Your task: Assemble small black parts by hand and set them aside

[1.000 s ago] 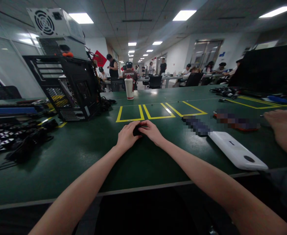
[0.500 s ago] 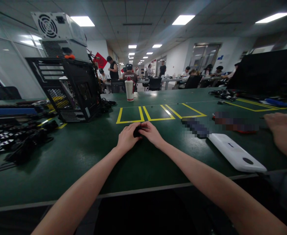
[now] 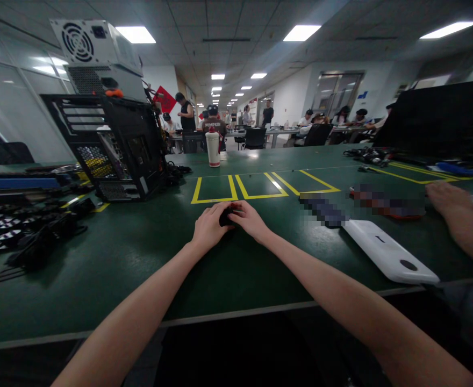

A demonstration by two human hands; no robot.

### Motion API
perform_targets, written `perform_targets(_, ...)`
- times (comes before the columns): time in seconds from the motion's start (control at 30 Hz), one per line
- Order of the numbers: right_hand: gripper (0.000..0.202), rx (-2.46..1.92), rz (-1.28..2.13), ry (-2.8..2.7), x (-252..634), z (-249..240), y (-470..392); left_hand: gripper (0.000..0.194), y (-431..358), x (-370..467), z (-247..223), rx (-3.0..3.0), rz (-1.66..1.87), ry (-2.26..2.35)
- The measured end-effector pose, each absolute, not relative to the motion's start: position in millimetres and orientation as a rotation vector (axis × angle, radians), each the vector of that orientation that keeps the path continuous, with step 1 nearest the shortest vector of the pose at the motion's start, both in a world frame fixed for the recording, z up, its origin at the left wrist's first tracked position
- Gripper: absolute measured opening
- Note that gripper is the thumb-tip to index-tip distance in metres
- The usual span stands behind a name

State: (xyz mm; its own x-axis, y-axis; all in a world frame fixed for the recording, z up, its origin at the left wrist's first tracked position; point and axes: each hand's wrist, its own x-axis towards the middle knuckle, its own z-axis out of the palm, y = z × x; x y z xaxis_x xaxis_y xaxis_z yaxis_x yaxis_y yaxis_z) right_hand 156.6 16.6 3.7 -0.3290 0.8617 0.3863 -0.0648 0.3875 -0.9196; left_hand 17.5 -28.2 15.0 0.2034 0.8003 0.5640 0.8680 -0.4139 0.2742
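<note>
Both my hands meet over the green table (image 3: 119, 269), just in front of yellow taped outlines (image 3: 260, 196). My left hand (image 3: 211, 227) curls its fingers round a small black object (image 3: 226, 216). From the other side, my right hand (image 3: 249, 219) pinches at the same object with thumb and fingers. Much of the object is hidden by the fingers, so its exact shape cannot be made out.
At the left stand a black computer case (image 3: 135, 145) and dark cables (image 3: 38, 236). A bottle (image 3: 213, 148) stands behind the outlines. To the right lie a white device (image 3: 389, 250), a blurred phone-like item (image 3: 323, 208) and another person's hand (image 3: 448, 199).
The other person's hand at the right has shifted slightly left, and a pale object shows at the far right edge. My own hands have barely moved.
</note>
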Motion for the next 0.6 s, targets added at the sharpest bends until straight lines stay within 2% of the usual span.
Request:
perform_targets(0.2,0.034,-0.731,1.189,-1.653,158.4,1.4,16.7,0.059,-28.2,17.9,15.2,-2.358,-0.99,-1.659)
perform_targets(0.4,0.019,-0.678,1.157,-1.638,158.7,3.1,13.2,0.058,-29.2,16.6,15.4,-2.359,-0.996,-1.619)
perform_targets(0.6,0.034,-0.76,1.129,-1.664,157.9,1.4,17.3,0.057,-29.9,16.2,16.4,-2.389,-0.986,-1.602)
